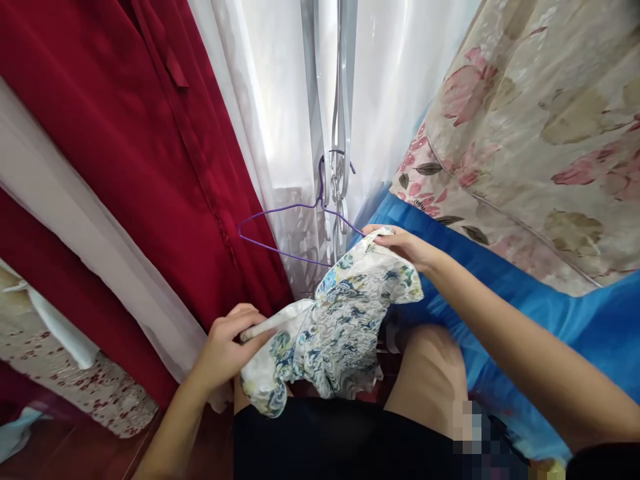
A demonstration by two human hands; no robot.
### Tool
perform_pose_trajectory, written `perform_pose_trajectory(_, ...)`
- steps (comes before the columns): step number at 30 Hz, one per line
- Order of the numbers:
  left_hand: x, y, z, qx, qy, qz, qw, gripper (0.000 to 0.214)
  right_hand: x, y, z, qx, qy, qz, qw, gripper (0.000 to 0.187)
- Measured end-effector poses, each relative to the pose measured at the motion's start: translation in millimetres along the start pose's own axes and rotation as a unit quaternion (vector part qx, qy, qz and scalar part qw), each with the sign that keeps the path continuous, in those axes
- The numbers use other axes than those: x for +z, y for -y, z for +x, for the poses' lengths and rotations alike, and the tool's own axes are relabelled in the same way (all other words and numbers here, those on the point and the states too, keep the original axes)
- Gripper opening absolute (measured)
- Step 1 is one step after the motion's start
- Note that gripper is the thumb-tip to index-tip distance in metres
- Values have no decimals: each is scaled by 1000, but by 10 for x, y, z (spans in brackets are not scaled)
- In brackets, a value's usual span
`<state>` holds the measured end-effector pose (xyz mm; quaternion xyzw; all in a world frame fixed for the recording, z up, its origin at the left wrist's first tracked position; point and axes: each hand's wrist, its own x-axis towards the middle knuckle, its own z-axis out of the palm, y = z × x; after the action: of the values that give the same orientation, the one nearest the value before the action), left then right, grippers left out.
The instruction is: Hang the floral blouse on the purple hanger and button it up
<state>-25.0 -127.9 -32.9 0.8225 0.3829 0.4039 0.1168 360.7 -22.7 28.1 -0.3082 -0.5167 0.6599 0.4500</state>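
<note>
A small white blouse [345, 313] with a blue and yellow floral print and short sleeves is stretched between my hands at a slant. My left hand [233, 343] is closed on its left shoulder edge. Up at the opposite shoulder, my right hand [403, 247] pinches the cloth. The purple hanger [283, 208] is beyond the blouse, its hook up and its left arm bare. Its right end runs to the fingers of my right hand, where cloth and fingers hide it. The lower part of the blouse hangs bunched over my lap.
Red curtains [115, 167] and pale drapes hang at the left. White sheer fabric [265, 87] with grey ribbons [343, 87] hangs ahead. At the right are floral cloth [530, 133] and shiny blue fabric [540, 300]. Dark red floor [85, 443] shows at lower left.
</note>
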Motion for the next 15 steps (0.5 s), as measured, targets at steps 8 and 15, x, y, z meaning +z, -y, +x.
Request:
perform_pose_trajectory(8,-434,858,629,-86,193,122,970,25,-62,295,-152,44,52,-132,989,26)
perform_pose_trajectory(15,-470,1012,1455,-39,56,172,983,23,54,309,-190,15,35,-143,989,26)
